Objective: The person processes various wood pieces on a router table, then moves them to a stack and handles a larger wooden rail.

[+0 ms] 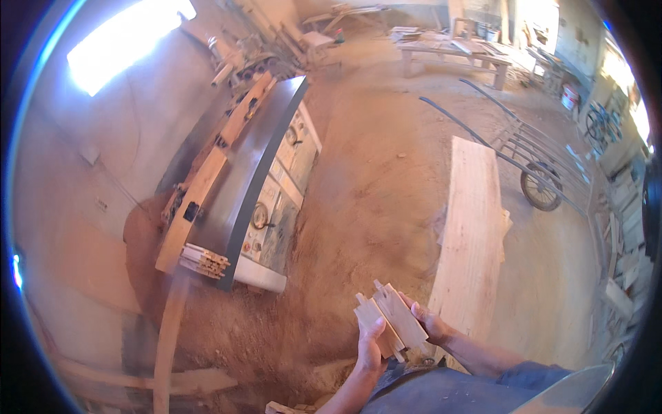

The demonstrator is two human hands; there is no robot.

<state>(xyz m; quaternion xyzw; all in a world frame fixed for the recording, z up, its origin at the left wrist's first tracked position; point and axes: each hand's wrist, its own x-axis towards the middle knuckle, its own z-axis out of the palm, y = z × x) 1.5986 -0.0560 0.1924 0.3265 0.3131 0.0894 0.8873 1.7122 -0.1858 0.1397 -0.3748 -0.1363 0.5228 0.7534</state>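
Note:
Close to my body I hold a bundle of short wooden pieces (392,319) with notched ends, light brown in colour. My left hand (372,342) grips the bundle from its left side, thumb lying over the top. On the right side my right hand (429,323) closes round the pieces, its fingers partly hidden behind them. A similar stack of short notched pieces (205,261) lies on the near end of a woodworking machine (256,165) with a dark metal bed and a wooden fence (204,181).
A long pale board (467,228) lies to my right. Beyond it stands a metal handcart (531,155) with a wheel. At the back is a wooden workbench (448,55) carrying timber. Sawdust covers the floor; scrap wood (624,283) is piled at the far right.

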